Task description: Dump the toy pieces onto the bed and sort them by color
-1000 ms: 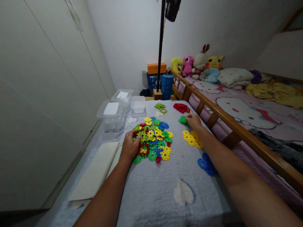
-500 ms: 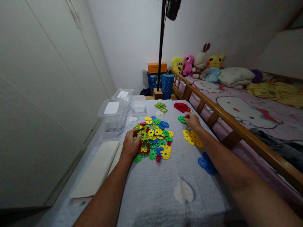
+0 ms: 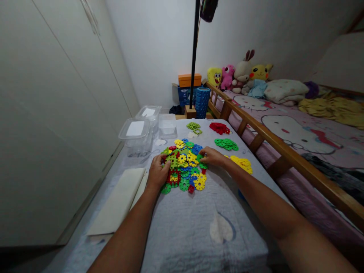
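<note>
A mixed heap of plastic gear-shaped pieces [image 3: 184, 165] in yellow, green, blue and red lies on a pale grey quilted cover [image 3: 199, 223]. My left hand [image 3: 158, 172] rests curled on the heap's left edge, fingers pressed on a light-green piece. My right hand [image 3: 211, 156] touches the heap's right edge, fingers bent over a green piece there. Sorted piles lie beyond: green pieces [image 3: 226, 144], yellow pieces [image 3: 241, 163], red pieces [image 3: 219, 128] and light-green pieces [image 3: 193, 127].
Clear plastic tubs [image 3: 136, 136] stand at the left, with a smaller tub [image 3: 167, 126] behind. A folded white cloth [image 3: 119, 203] lies at the near left. A wooden bed rail [image 3: 273, 146] runs along the right; plush toys [image 3: 239, 76] sit at its far end. A black pole [image 3: 193, 57] rises behind.
My right hand has left the green pile at the right and come back left to the mixed heap's edge. The left hand has stayed on the heap.
</note>
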